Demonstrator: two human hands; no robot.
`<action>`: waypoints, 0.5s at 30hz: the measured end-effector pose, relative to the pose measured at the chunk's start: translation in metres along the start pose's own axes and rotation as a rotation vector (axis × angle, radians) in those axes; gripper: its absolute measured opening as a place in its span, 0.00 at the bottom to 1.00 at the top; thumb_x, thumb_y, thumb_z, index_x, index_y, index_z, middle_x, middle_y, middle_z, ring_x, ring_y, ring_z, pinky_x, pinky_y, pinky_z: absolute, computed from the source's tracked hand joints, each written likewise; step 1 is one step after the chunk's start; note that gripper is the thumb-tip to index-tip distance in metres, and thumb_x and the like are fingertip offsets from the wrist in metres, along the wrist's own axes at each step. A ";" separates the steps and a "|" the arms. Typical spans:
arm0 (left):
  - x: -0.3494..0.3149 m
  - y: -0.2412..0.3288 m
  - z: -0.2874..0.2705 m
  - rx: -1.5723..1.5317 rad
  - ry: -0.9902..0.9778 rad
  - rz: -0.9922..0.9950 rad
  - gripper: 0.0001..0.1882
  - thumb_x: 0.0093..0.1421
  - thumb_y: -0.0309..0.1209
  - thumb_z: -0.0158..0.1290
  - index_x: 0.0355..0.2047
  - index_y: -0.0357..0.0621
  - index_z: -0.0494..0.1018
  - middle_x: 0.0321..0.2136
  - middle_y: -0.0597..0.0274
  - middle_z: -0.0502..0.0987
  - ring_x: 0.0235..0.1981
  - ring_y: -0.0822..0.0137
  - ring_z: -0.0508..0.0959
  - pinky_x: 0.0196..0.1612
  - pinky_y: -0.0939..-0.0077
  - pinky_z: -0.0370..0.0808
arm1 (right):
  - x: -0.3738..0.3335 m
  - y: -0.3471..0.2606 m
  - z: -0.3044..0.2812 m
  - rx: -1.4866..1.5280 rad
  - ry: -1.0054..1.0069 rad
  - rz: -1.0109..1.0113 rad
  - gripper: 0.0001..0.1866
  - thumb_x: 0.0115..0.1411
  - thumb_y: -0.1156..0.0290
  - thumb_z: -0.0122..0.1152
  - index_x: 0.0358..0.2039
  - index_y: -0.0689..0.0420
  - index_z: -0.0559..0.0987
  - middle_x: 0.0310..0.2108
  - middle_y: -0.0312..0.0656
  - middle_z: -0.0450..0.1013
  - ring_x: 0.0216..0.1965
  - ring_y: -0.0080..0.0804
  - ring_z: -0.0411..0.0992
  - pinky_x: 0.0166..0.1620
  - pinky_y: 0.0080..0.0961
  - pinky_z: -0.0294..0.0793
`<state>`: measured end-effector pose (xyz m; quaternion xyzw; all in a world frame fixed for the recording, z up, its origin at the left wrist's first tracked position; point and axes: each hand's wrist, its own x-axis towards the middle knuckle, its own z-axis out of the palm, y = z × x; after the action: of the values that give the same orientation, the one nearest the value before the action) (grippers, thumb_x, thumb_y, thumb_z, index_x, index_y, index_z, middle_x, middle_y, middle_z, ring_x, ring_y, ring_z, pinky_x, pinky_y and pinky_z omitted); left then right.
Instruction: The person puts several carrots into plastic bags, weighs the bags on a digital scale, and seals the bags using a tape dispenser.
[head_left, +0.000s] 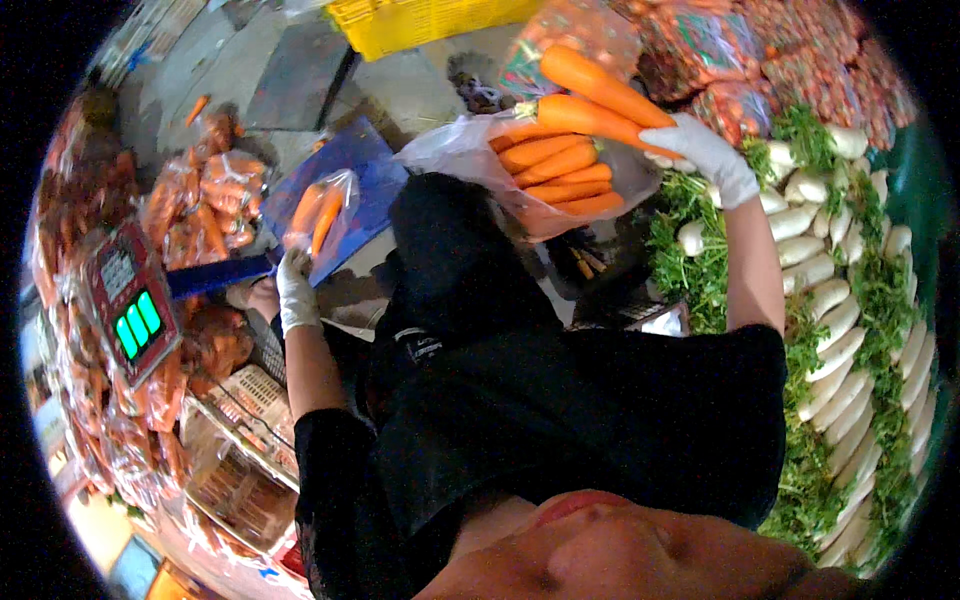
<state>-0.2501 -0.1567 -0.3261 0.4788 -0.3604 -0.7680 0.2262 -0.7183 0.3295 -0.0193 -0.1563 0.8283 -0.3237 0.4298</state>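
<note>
My right hand, in a white glove, is closed on two large carrots by their thin ends, thick ends pointing away to the left. They are above an open plastic sack of carrots, where several lie side by side. My left hand, also gloved, is closed around the near end of a see-through plastic bag with carrots inside. That bag is over the blue plate of a scale; whether it rests there I cannot tell. The scale's display stands to the left with lit green digits.
Bagged carrots are heaped left of the scale, with more along the far left. White radishes with green leaves are stacked on the right. Net sacks and a yellow crate are at the back; a basket sits near left.
</note>
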 end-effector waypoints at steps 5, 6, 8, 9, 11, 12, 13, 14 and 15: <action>-0.038 0.012 0.032 0.075 0.057 0.251 0.14 0.61 0.34 0.52 0.45 0.45 0.77 0.38 0.67 0.78 0.37 0.71 0.75 0.42 0.76 0.70 | -0.025 -0.040 0.123 0.609 -0.170 -0.042 0.20 0.61 0.52 0.60 0.37 0.59 0.76 0.22 0.33 0.71 0.13 0.13 0.60 0.15 0.11 0.58; -0.048 0.015 0.040 0.086 0.011 0.389 0.14 0.61 0.35 0.52 0.45 0.45 0.77 0.39 0.67 0.78 0.38 0.70 0.75 0.43 0.76 0.70 | -0.022 -0.048 0.141 0.570 -0.515 -0.018 0.20 0.63 0.54 0.59 0.39 0.61 0.74 0.23 0.35 0.71 0.14 0.14 0.62 0.15 0.10 0.61; -0.062 0.018 0.055 -0.137 -0.024 0.400 0.15 0.62 0.37 0.53 0.45 0.46 0.78 0.40 0.67 0.78 0.40 0.70 0.75 0.43 0.75 0.70 | -0.006 -0.056 0.208 0.834 -0.762 0.236 0.22 0.64 0.53 0.57 0.37 0.63 0.72 0.22 0.37 0.69 0.10 0.14 0.58 0.11 0.08 0.54; -0.067 0.018 0.059 -0.155 0.067 0.321 0.16 0.62 0.39 0.52 0.46 0.47 0.77 0.40 0.66 0.78 0.40 0.70 0.75 0.42 0.75 0.71 | 0.008 -0.061 0.240 0.840 -0.892 0.311 0.22 0.64 0.53 0.57 0.37 0.64 0.72 0.21 0.36 0.68 0.09 0.14 0.57 0.10 0.08 0.53; -0.072 0.015 0.061 -0.252 0.076 0.302 0.17 0.63 0.39 0.52 0.50 0.49 0.76 0.43 0.66 0.78 0.41 0.70 0.76 0.39 0.75 0.70 | 0.038 -0.068 0.305 0.879 -1.098 0.486 0.22 0.65 0.52 0.56 0.37 0.63 0.70 0.20 0.35 0.66 0.09 0.13 0.55 0.09 0.09 0.51; -0.072 0.013 0.058 -0.339 0.088 0.245 0.19 0.63 0.40 0.51 0.52 0.48 0.74 0.46 0.64 0.78 0.42 0.68 0.76 0.41 0.74 0.71 | 0.052 -0.070 0.336 0.887 -1.097 0.613 0.22 0.66 0.51 0.55 0.38 0.62 0.69 0.20 0.34 0.64 0.09 0.13 0.54 0.08 0.09 0.49; -0.072 0.011 0.055 -0.344 0.054 0.309 0.20 0.63 0.40 0.51 0.53 0.47 0.73 0.48 0.64 0.77 0.44 0.68 0.76 0.43 0.75 0.71 | 0.065 -0.070 0.363 0.972 -1.155 0.672 0.22 0.65 0.51 0.56 0.38 0.61 0.69 0.20 0.33 0.64 0.09 0.12 0.54 0.09 0.09 0.50; -0.071 0.009 0.050 -0.365 0.096 0.275 0.21 0.63 0.40 0.51 0.54 0.46 0.73 0.50 0.63 0.76 0.45 0.68 0.75 0.46 0.75 0.71 | 0.078 -0.069 0.388 1.029 -1.132 0.766 0.22 0.65 0.51 0.57 0.38 0.61 0.68 0.20 0.31 0.63 0.09 0.11 0.54 0.09 0.09 0.50; -0.071 0.007 0.045 -0.363 0.080 0.323 0.22 0.64 0.41 0.51 0.56 0.45 0.71 0.52 0.64 0.75 0.46 0.71 0.73 0.49 0.78 0.69 | 0.090 -0.069 0.411 1.098 -1.150 0.792 0.22 0.64 0.51 0.58 0.38 0.61 0.68 0.20 0.30 0.63 0.10 0.11 0.54 0.10 0.09 0.50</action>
<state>-0.2596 -0.0969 -0.2675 0.3965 -0.2793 -0.7544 0.4424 -0.4379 0.0644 -0.2010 0.2316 0.2057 -0.3741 0.8741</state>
